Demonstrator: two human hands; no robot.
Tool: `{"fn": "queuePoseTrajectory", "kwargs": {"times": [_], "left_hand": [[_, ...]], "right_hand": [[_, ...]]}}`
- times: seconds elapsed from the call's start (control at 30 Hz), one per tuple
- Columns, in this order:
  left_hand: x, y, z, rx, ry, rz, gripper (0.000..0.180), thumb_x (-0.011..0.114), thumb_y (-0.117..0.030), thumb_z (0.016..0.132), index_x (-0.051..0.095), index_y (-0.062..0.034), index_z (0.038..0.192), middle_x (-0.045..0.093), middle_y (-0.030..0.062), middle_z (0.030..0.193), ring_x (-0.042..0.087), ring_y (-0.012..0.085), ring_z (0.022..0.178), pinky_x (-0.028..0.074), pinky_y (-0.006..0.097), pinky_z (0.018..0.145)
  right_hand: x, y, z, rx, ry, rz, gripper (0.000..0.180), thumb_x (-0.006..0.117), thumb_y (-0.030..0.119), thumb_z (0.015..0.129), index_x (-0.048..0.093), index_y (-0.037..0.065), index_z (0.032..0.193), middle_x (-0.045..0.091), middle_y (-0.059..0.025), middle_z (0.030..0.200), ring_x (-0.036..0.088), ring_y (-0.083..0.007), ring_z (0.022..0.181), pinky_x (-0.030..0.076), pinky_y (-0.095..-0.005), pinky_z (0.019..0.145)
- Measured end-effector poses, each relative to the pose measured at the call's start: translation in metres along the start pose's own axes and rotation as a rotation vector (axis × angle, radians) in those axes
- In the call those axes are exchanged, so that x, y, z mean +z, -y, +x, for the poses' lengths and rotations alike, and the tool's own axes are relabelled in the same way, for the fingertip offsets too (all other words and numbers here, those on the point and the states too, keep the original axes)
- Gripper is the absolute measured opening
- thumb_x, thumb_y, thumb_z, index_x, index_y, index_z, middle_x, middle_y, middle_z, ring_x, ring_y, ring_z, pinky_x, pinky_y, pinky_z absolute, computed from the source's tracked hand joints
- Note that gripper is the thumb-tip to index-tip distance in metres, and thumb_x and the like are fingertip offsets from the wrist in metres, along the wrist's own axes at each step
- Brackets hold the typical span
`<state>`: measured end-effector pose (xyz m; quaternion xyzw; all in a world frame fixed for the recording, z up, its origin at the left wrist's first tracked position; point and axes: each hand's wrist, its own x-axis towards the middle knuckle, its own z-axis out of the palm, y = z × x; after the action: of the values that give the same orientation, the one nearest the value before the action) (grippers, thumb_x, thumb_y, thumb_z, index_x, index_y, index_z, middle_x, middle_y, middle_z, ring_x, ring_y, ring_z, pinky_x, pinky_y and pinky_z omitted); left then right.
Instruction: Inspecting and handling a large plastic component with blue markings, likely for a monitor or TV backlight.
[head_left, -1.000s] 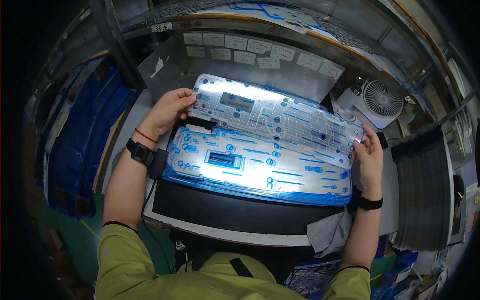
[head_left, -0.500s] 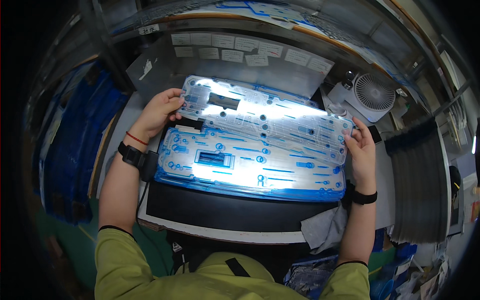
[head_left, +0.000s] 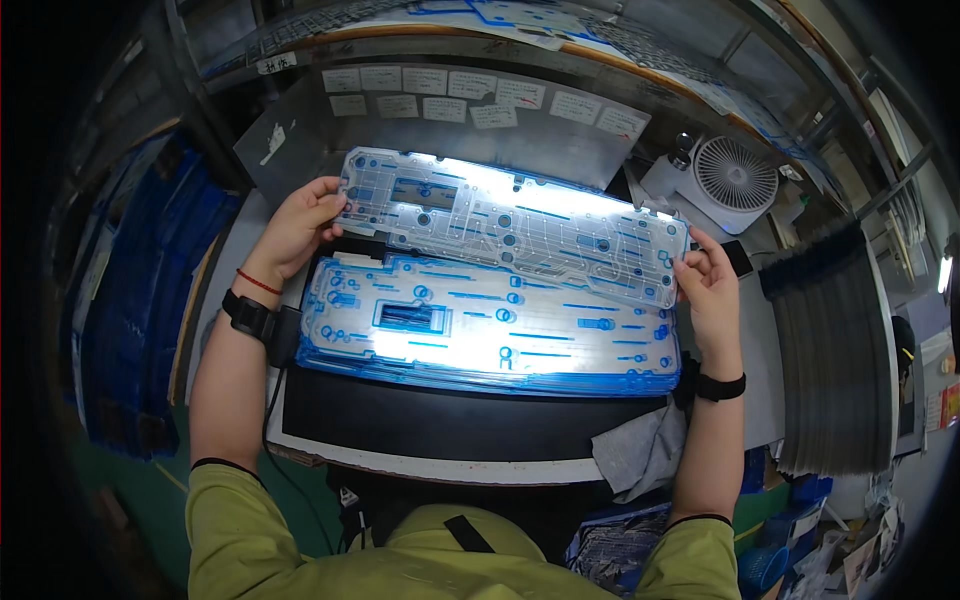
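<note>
Glossy plastic sheet point(head_left: 535, 235), matt cloth point(head_left: 642, 452)

Bench point(head_left: 450, 468): pale top, straight front edge
Black mat point(head_left: 440, 425): flat on bench, under stack of blue-marked sheets point(head_left: 545, 350)
Grey cloth point(head_left: 640, 455): front right, drooping over edge
White fan point(head_left: 735, 175): back right
Overhead shelf point(head_left: 440, 29): brown edge, blue-and-white sheets point(head_left: 500, 14) on it
</note>
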<state>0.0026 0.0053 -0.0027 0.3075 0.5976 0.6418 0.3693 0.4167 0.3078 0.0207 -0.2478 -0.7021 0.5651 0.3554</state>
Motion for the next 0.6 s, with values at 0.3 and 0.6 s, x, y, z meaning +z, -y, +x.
{"fn": "queuePoseTrajectory", "kwargs": {"times": [0.3,0.6], "left_hand": [[-0.012,0.006,0.005,-0.011,-0.052,-0.093,0.034,0.052,-0.018,0.1,0.049,-0.0006,0.13,0.062,0.0024,0.1,0.056,0.0048,0.077,0.048,0.016,0.067],[-0.01,0.005,0.003,-0.036,-0.182,-0.103,0.04,0.049,-0.022,0.102,0.047,0.0024,0.133,0.06,0.015,0.122,0.061,0.0187,0.106,0.053,0.025,0.089]], "right_hand": [[-0.001,-0.002,0.001,0.075,-0.054,-0.03,0.047,0.062,0.01,0.092,0.047,-0.001,0.136,0.062,-0.0035,0.096,0.059,-0.0086,0.081,0.047,-0.0216,0.071],[0.002,0.001,-0.006,0.093,0.364,-0.458,0.028,0.07,0.013,0.085,0.067,-0.002,0.108,0.064,-0.008,0.101,0.059,-0.0153,0.089,0.046,-0.0269,0.08]]}}
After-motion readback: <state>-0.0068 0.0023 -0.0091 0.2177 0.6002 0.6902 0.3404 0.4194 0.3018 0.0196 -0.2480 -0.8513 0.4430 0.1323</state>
